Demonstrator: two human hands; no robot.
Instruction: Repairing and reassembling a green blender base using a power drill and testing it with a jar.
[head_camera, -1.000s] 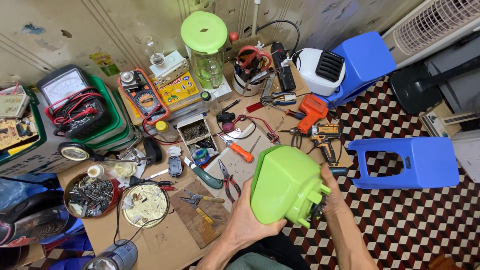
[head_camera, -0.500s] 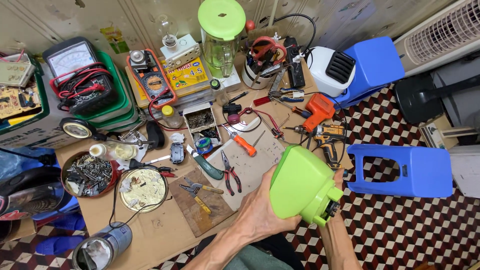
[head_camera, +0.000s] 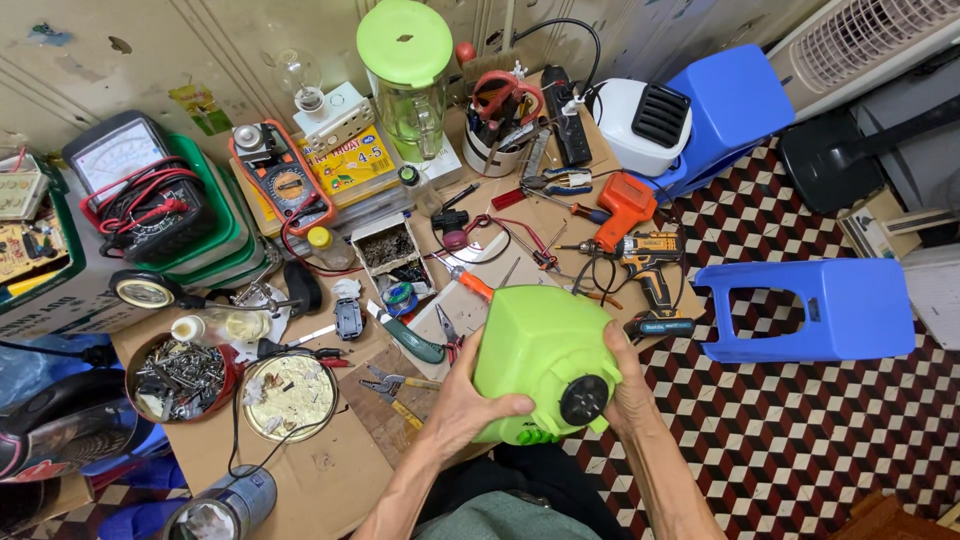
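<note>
A lime-green plastic blender base (head_camera: 545, 355) with a black round coupling facing me is held above the near edge of the workbench. My left hand (head_camera: 468, 395) grips its left side, fingers wrapped along the lower edge. My right hand (head_camera: 628, 385) presses against its right side beside the black coupling. The matching blender jug with a green lid (head_camera: 408, 85) stands upright at the back of the bench.
The cardboard-covered bench (head_camera: 330, 470) is crowded: multimeters (head_camera: 285, 180), a metal bowl of screws (head_camera: 180, 375), a round tin (head_camera: 290, 395), pliers (head_camera: 400, 385), a cordless drill (head_camera: 645, 270). Blue plastic stools (head_camera: 810, 310) stand on the checkered floor at the right.
Both hands have turned the green base and brought it to the centre, so its black coupling now faces me. The view has shifted slightly toward the bench.
</note>
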